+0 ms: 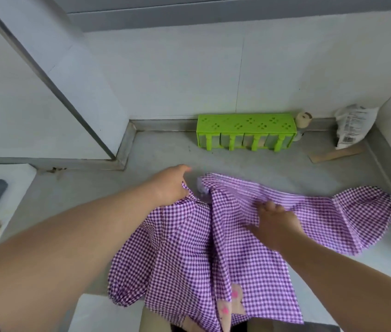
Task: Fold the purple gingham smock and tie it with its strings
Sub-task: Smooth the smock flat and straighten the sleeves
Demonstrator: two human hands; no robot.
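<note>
So from the head cam: you've got the purple-and-white gingham cotton smock [213, 236] spread out rumpled on the grey countertop [161, 149], with its lower hem hanging off the near edge at about 6 o'clock. Makes sense to lay it flat like that, since my guess is you're still squaring it up before the first fold. One sleeve [369, 212] flops out to 3 o'clock, the other is bunched down at 7 o'clock. I can't pick out the strings for sure, so tying looks a long way off.

Your left hand [170, 185] sits at the smock's top edge, around 11 o'clock of the cloth, arm stretched long across the counter, wrist turned so the back of the hand faces up. The fingers curl down onto the neckline area and seem to pinch the fabric edge, probably to pin that corner while the other side gets pulled.

Your right hand [276, 219] is at the middle-right of the smock, forearm coming in from 5 o'clock. It's a bit blurred, but the fingers look bent and gathering a ridge of cloth, thumb side toward you.

Up at 12 o'clock, well apart from the smock, a lime-green plastic spice rack [246, 134] stands against the wall, and a white crinkly packet [354, 125] leans in the corner at 2 o'clock.
</note>
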